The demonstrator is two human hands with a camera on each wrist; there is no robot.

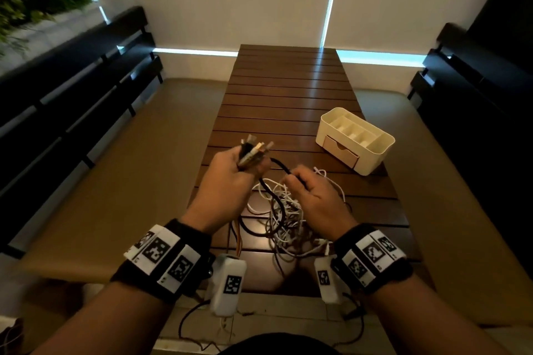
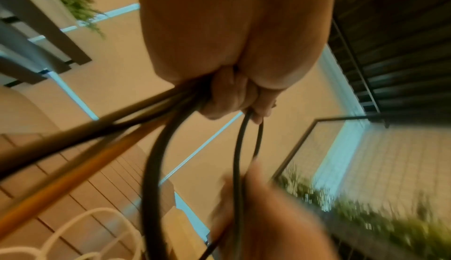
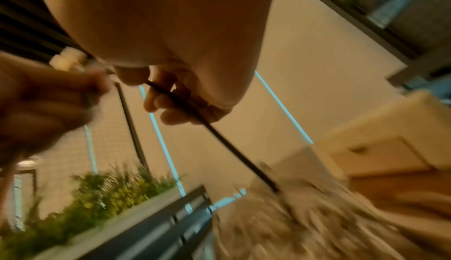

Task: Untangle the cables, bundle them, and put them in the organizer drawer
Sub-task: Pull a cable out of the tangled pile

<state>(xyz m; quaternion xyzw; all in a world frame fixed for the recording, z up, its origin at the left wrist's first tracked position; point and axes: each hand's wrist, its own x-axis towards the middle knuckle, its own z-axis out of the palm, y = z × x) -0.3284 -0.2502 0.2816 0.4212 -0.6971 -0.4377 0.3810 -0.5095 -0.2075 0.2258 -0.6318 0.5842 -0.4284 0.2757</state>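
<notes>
Left hand (image 1: 230, 173) clamps plug ends | right hand (image 1: 314, 196) fingers pinch thin black cable (image 1: 281, 166) | limp, light; we'd grip near plugs.

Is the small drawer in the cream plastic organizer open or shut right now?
Shut. The small drawer front sits flush with the cream plastic organizer body; the right wrist view agrees.
</notes>
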